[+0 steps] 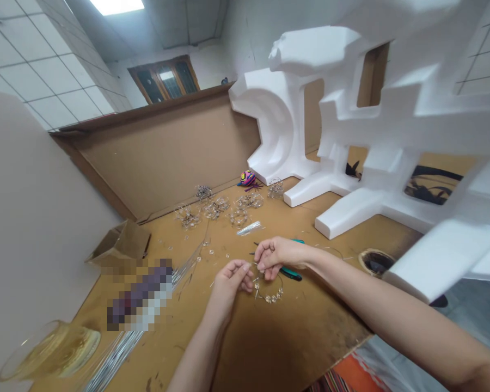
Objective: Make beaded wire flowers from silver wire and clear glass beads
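Note:
Near the middle of the table, both hands hold a thin wire ring strung with several clear beads along its lower side. My left hand pinches the ring at its upper left, thumb against the fingers. Close beside it, my right hand has its fingers closed on the same ring's upper part. The exact wire ends between the fingertips are too small to make out. Pliers with green and black handles lie partly hidden under my right hand and wrist.
Wire-and-bead clusters stand at the back, by a colourful ball-like bundle. Short wires lie before them. Long wires, a glass bowl and a cardboard box are left. White foam rises at right, beside a round container.

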Demonstrator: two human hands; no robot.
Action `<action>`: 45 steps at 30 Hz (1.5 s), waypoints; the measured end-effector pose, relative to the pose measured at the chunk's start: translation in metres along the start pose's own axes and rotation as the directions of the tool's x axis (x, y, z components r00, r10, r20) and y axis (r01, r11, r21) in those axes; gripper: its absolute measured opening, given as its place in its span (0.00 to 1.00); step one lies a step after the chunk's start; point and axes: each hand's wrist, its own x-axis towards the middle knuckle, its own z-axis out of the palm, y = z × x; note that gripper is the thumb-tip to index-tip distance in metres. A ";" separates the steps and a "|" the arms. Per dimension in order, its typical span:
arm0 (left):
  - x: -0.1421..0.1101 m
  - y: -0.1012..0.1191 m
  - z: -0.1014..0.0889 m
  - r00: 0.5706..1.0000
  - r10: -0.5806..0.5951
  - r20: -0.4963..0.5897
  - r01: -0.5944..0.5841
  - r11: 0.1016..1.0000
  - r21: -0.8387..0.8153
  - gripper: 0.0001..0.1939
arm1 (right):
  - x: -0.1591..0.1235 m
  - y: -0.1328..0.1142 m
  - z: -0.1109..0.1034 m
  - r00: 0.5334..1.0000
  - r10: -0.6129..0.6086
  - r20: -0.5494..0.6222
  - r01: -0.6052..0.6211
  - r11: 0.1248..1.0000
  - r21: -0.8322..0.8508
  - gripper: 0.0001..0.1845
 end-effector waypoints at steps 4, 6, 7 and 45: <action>0.003 -0.006 -0.002 1.000 -0.017 0.002 0.017 0.999 0.049 0.16 | -0.002 0.000 0.002 1.000 -0.001 0.020 0.002 0.998 -0.059 0.18; 0.003 -0.007 -0.002 1.000 -0.002 -0.027 0.005 0.995 0.099 0.16 | -0.003 0.000 0.003 1.000 -0.009 0.018 0.011 0.995 -0.103 0.17; 0.003 -0.008 -0.001 0.999 0.005 -0.036 -0.001 0.993 0.121 0.15 | -0.004 0.000 0.004 1.000 -0.013 0.015 0.015 0.991 -0.130 0.17; -0.001 0.009 -0.015 0.973 -0.121 0.195 0.191 0.899 -0.394 0.12 | -0.069 -0.082 -0.017 0.921 -0.219 0.321 0.152 -0.557 -0.816 0.13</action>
